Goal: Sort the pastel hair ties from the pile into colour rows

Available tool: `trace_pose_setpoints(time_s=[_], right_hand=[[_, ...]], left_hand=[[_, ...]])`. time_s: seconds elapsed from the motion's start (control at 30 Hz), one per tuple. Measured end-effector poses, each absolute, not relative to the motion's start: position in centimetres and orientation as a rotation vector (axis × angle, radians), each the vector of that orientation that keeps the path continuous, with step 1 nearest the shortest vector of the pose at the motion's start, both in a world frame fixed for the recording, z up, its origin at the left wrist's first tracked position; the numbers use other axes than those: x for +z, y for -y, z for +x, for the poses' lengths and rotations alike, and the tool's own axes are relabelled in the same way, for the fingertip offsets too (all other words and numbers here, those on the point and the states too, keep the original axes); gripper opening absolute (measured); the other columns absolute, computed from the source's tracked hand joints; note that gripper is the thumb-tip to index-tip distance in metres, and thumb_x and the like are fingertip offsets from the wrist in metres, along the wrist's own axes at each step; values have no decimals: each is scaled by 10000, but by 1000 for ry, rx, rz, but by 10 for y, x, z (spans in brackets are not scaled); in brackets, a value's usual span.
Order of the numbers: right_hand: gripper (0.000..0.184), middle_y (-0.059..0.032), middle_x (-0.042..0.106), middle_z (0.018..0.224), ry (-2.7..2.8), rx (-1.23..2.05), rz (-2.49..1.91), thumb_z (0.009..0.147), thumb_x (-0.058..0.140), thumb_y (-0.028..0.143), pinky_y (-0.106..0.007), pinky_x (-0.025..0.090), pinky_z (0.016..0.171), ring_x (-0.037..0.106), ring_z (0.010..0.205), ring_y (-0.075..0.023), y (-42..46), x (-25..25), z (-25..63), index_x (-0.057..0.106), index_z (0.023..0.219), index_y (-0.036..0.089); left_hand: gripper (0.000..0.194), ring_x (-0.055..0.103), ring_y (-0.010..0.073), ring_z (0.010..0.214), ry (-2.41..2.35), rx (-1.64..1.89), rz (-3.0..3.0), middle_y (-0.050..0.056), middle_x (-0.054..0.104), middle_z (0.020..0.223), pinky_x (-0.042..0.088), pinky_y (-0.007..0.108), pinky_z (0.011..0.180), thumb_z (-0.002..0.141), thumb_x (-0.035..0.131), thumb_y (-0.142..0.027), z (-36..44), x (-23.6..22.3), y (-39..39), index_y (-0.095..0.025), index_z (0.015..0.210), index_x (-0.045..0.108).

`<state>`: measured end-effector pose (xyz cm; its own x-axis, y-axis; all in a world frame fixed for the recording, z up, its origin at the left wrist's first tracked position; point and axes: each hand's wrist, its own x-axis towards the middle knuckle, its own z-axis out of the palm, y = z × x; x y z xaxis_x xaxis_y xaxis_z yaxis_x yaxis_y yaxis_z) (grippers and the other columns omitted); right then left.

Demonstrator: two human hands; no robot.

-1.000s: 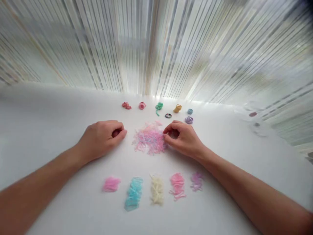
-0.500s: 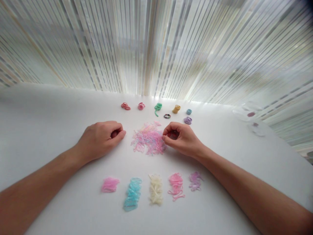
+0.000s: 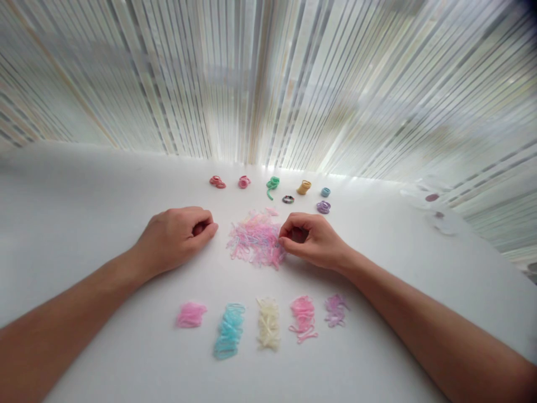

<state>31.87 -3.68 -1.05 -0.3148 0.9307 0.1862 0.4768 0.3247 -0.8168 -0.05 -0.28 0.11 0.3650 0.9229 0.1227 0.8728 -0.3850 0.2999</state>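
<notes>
A loose heap of small pastel rubber bands, mostly pink and lilac, lies mid-table. At its right edge is my right hand, thumb and forefinger pinched together against the bands; whatever is between the tips is too small to make out. Left of the heap, and apart from it, my left hand rests on the table with its fingers curled closed and nothing visible in them. Nearer me are sorted bunches of bands: bright pink, turquoise, cream, pink and lilac.
Along the back of the white table lie coiled red, pink, green, yellow, blue and purple bands, plus a dark ring. Clear plastic pieces sit far right. A string curtain hangs behind.
My right hand has shifted slightly downward at the heap's right edge, and some pink bands there have moved slightly. My left hand stays curled in place. The view has shifted a little.
</notes>
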Motion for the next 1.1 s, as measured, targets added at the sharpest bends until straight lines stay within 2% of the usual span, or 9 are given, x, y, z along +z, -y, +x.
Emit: trace_pose_setpoints(time_s=[0.23,0.47,0.8,0.97,1.1], right_hand=[[180,25,569,620,1741,1053,-1287,762,738,357,-277,316,543,424,584,-111,34,-8,319,720,769,178],[239,-6,645,690,1596,1023,-1262,776,781,411,-278,352,561,482,612,-115,30,-11,320,724,762,179],[142,-17,705,667,1586,837,-1262,740,791,320,-282,398,553,532,599,-124,33,-14,320,741,743,187],[151,-32,765,727,1605,660,-1245,752,801,305,-318,479,618,649,652,-158,40,-2,322,736,834,196],[136,-36,787,780,1706,506,-1250,822,793,269,-337,512,649,700,684,-170,58,24,319,731,921,201]], left_hand=[[386,591,196,720,-1627,405,2453,13,681,765,348,345,703,977,469,-534,-1,0,1,-236,787,624],[388,605,196,723,-1624,412,2469,18,702,775,361,346,698,985,470,-528,-1,0,2,-235,790,633],[373,625,213,746,-1640,380,2471,34,714,799,358,341,696,971,464,-522,2,4,2,-236,789,619],[362,611,221,773,-1642,352,2457,45,714,835,346,351,704,969,453,-510,4,6,3,-233,793,608],[341,593,215,771,-1615,390,2447,48,721,845,336,354,702,958,469,-494,6,7,4,-232,769,578]])
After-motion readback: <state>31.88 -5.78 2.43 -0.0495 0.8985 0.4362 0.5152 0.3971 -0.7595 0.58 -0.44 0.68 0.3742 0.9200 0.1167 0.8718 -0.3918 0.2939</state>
